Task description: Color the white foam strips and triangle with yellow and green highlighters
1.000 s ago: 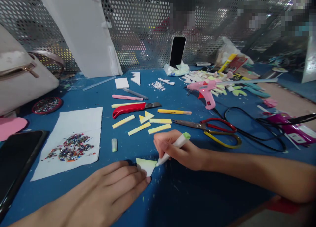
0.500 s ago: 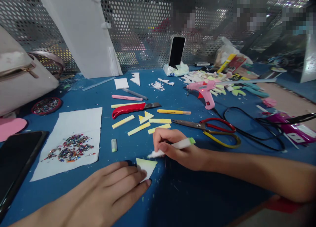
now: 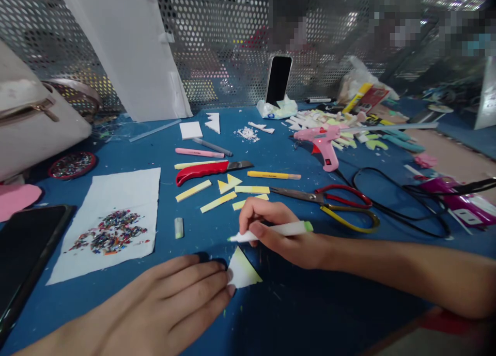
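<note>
My right hand is closed round a white marker with a green end, its green tip pointing left, just above a small white triangular piece. Yellow-green colour shades the piece along its right edge. My left hand lies low over the table, fingers stretched together, their tips holding the left edge of this piece. The tip and the piece look slightly apart. A loose marker cap lies beyond my left hand. Yellow-edged strips and cut zigzag bits lie beyond my right hand.
Farther back lie a red-handled knife, scissors, a yellow marker and a pink glue gun with its cable. Left are a sheet of bead-like bits and a phone. Another phone stands upright at the back.
The triangular piece has turned under my left fingertips, its point now upward and its coloured edge facing right. The marker in my right hand has shifted slightly up and left.
</note>
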`<state>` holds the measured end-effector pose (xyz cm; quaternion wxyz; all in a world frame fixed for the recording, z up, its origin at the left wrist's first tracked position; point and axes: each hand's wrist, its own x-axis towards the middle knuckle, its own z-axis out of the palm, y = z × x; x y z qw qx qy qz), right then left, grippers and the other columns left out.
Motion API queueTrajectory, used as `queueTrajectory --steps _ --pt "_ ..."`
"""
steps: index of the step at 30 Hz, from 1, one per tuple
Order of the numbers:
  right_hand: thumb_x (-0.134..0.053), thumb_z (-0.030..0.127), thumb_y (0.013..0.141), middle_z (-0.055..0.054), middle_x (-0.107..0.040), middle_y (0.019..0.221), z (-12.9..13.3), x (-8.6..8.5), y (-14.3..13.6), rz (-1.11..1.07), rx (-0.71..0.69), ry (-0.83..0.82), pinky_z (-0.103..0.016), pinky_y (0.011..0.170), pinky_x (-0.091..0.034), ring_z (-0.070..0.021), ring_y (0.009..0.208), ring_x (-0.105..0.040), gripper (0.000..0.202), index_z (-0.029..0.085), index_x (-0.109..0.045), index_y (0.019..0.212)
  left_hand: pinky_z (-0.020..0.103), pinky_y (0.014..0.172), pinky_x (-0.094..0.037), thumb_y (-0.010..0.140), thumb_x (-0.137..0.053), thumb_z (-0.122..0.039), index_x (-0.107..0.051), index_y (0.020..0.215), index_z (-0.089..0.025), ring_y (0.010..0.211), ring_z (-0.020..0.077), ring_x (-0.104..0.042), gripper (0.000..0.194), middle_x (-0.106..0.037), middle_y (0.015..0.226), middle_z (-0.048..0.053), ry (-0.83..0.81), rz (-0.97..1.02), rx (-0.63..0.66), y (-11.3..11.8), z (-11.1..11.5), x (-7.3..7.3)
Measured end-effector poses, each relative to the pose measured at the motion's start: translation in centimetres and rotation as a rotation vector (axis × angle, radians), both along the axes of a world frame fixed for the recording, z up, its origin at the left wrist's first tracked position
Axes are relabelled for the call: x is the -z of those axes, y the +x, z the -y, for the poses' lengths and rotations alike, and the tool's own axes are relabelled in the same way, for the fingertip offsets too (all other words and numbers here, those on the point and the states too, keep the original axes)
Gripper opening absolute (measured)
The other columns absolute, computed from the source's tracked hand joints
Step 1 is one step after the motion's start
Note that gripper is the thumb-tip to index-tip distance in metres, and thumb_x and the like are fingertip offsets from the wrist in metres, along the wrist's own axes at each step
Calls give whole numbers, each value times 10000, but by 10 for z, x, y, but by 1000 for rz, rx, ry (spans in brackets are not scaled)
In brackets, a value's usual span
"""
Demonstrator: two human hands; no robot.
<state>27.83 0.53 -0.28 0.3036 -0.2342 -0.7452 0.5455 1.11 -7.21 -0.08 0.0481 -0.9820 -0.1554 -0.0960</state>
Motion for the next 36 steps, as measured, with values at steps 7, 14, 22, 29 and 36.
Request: queueTrajectory --steps 7,14,22,29,36 --pt "-520 389 1011 19 -513 611 -1 5 1 -9 -49 -127 -174 456 -376 -69 473 -498 385 117 -583 745 328 1249 -70 1083 -308 -194 -514 1442 -200 1332 161 -468 413 -527 1481 -26 -55 29 -93 6 0 1" --pt "-522 260 983 23 -505 642 0 3 0 45 -55 82 -172 526 -377 -70 565 -517 288 129 -534 727 315 1243 -91 1083 -300 -185 -519 1435 -188 1334 162 -455 414 -548 1457 -26 -78 37 -88 6 0 0" --pt "-457 273 993 47 -408 592 1 0 1 124 -73 137 -207 500 -298 -76 533 -377 322 164 -452 689 323 1249 -49 1082 -306 -188 -512 1443 -185 1341 168 -447 416 -539 1465 -18 -79 33 -82 5 0 2" --pt "-436 293 988 67 -319 546 1 -7 1 151 -118 111 -217 470 -243 -76 501 -283 348 186 -385 661 318 1247 -69 1080 -314 -182 -525 1431 -176 1335 171 -450 410 -550 1452 -13 -86 47 -81 7 -1 2" --pt "-414 333 998 53 -377 548 -1 -3 3 175 -206 123 -209 464 -276 -79 494 -325 351 194 -374 678 310 1229 -215 1080 -335 -196 -559 1397 -179 1306 171 -494 389 -575 1424 -2 -71 71 -70 6 -1 1"
